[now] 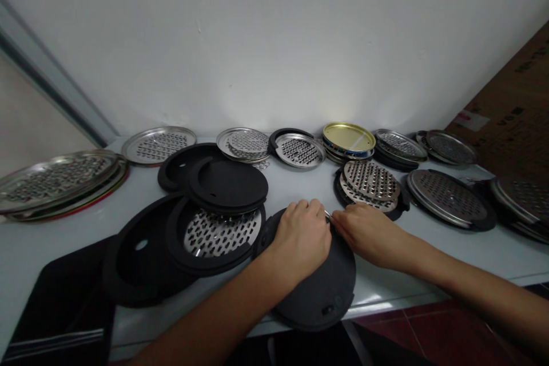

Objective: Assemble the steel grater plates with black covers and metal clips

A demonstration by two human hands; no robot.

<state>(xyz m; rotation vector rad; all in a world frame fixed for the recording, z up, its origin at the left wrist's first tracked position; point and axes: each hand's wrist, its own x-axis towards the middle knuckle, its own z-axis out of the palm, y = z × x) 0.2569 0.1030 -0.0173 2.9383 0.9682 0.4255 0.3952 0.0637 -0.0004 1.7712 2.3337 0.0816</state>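
Note:
A round black disc (pixel 315 291) lies near the table's front edge, partly over it. On its upper part rests my left hand (pixel 302 234), fingers curled against the far rim. My right hand (pixel 364 231) is closed in a pinch at the disc's far right rim, where a small shiny metal bit (pixel 328 214) shows between the two hands. What the fingertips grip is mostly hidden. Left of the disc is a perforated metal plate (pixel 223 234) in a black ring, overlapped by another black disc (pixel 229 183).
Grater-like metal discs (pixel 158 146) and a gold-coloured lid (pixel 349 137) line the wall. Stacked perforated plates (pixel 372 180) sit behind my right hand. A black flat panel (pixel 68 297) lies at the left, a cardboard box (pixel 510 108) stands at the right.

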